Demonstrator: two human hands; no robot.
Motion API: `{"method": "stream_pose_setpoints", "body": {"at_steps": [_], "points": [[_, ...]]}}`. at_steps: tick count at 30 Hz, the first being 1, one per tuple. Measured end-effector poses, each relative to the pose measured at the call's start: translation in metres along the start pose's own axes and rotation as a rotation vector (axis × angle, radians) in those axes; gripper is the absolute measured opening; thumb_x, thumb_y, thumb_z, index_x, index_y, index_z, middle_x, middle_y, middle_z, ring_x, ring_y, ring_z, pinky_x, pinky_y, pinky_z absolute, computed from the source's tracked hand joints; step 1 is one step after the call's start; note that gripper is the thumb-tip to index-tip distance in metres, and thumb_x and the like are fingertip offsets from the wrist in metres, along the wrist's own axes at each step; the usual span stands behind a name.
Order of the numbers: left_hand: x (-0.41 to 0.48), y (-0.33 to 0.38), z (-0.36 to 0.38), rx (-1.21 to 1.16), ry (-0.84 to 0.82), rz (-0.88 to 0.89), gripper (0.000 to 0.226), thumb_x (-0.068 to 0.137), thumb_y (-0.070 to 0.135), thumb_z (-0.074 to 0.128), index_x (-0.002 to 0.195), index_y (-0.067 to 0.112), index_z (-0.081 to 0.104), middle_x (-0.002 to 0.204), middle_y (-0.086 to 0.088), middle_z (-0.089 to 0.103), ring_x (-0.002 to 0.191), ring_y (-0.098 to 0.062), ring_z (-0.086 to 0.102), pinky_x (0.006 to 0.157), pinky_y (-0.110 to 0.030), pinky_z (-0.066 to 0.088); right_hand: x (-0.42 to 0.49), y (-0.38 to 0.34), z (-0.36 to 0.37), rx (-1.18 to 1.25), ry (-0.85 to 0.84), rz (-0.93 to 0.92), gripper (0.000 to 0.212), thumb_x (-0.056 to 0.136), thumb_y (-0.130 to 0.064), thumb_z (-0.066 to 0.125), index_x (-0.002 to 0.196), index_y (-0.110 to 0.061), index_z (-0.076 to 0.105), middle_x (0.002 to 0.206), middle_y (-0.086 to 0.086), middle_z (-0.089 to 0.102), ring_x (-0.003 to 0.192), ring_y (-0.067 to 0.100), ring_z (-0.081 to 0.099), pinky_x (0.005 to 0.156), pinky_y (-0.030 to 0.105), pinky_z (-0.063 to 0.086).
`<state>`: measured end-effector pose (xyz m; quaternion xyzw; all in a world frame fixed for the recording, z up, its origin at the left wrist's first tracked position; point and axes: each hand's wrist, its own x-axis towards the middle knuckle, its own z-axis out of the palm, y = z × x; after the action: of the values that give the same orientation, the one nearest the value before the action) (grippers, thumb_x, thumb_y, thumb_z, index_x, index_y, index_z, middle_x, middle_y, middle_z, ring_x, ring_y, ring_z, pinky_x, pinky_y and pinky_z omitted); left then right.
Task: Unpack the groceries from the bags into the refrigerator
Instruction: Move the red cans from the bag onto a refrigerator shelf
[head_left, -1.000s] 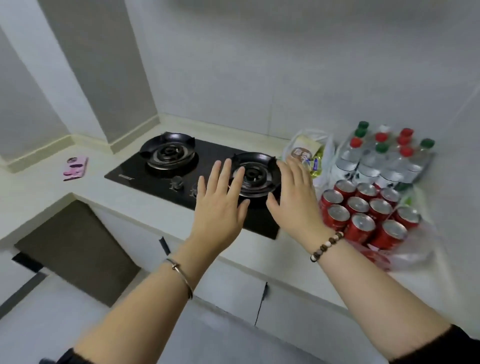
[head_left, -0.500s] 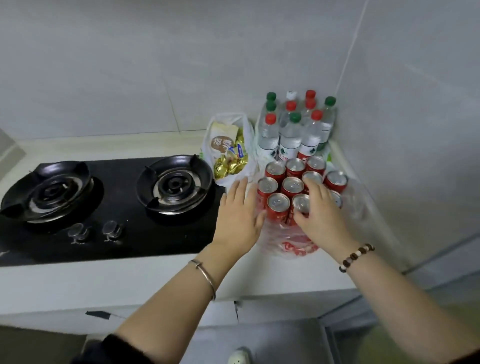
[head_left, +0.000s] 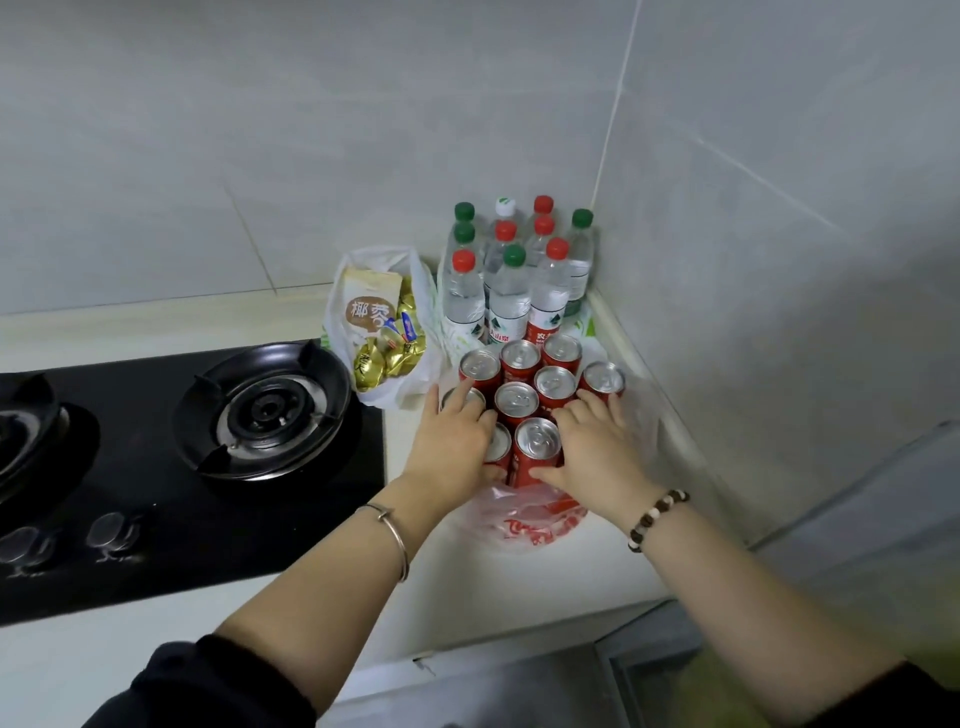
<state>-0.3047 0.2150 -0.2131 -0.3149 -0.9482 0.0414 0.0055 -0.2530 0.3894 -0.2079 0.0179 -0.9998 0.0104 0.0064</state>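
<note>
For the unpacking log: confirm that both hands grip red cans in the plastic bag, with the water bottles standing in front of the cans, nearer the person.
One point is wrong. The water bottles stand behind the red cans, in the wall corner, not in front; the head view shows it. The rest holds: left hand and right hand grip cans in the plastic bag.

Bottles (head_left: 511, 291), wall (head_left: 779, 260) close behind cans (head_left: 519, 400)

Red cans (head_left: 519, 402), black hob (head_left: 182, 519), gold sweets (head_left: 371, 366).
</note>
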Motion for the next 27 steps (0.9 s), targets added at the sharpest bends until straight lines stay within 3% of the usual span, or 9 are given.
{"method": "stream_pose_setpoints", "body": {"at_steps": [6, 11, 17, 27], "points": [[0.01, 0.0, -0.003, 0.136, -0.06, 0.06, 0.071, 0.078, 0.05, 0.063, 0.134, 0.012, 0.044, 0.14, -0.007, 0.032, 0.143, -0.031, 0.003, 0.114, -0.05, -0.001, 0.009, 0.001, 0.009, 0.004, -0.07, -0.013, 0.077, 0.076, -0.069, 0.055, 0.128, -0.013, 0.045, 0.135, 0.001, 0.044, 0.136, 0.022, 0.023, 0.117, 0.047, 0.003], [0.016, -0.004, 0.006, 0.092, -0.074, 0.09, 0.074, 0.077, 0.048, 0.065, 0.136, 0.012, 0.041, 0.146, -0.008, 0.026, 0.144, -0.03, 0.001, 0.115, -0.047, -0.001, 0.013, -0.009, 0.019, 0.054, -0.016, 0.054, 0.076, 0.072, -0.072, 0.055, 0.122, -0.015, 0.049, 0.125, 0.0, 0.052, 0.129, 0.023, 0.032, 0.116, 0.047, 0.007], [0.019, -0.013, 0.012, 0.002, -0.047, 0.145, 0.07, 0.074, 0.04, 0.069, 0.134, 0.013, 0.046, 0.142, -0.006, 0.036, 0.144, -0.029, 0.009, 0.115, -0.046, 0.004, 0.015, -0.009, 0.026, 0.126, 0.035, 0.043, 0.067, 0.073, -0.064, 0.061, 0.116, -0.013, 0.05, 0.115, 0.0, 0.06, 0.123, 0.021, 0.039, 0.116, 0.043, 0.008], [0.015, -0.015, 0.011, -0.138, 0.027, 0.196, 0.062, 0.062, 0.037, 0.076, 0.115, 0.011, 0.06, 0.117, -0.006, 0.06, 0.131, -0.03, 0.037, 0.109, -0.036, 0.021, 0.017, -0.004, 0.019, 0.182, 0.002, 0.024, 0.062, 0.07, -0.061, 0.067, 0.109, -0.014, 0.053, 0.109, 0.0, 0.062, 0.118, 0.019, 0.044, 0.117, 0.04, 0.011]]}}
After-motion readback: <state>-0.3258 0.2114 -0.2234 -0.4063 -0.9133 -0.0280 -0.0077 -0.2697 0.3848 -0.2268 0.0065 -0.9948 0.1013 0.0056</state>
